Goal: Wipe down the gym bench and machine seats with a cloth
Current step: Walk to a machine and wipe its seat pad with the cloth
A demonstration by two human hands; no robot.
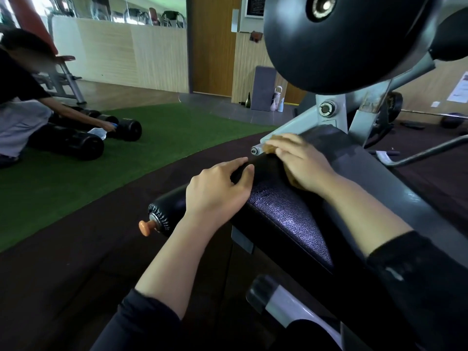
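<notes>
A tan cloth (272,145) is pressed flat under the right hand (301,160), fingers together, at the far end of the black padded seat (286,216), toward 12 o'clock. The left hand (217,191) is rested at 9 o'clock on a roller pad (169,211), fingers loosely apart and empty. Dumbbells (126,129) are handled by a second person (22,107) on green turf (152,158) at 10 o'clock.
</notes>
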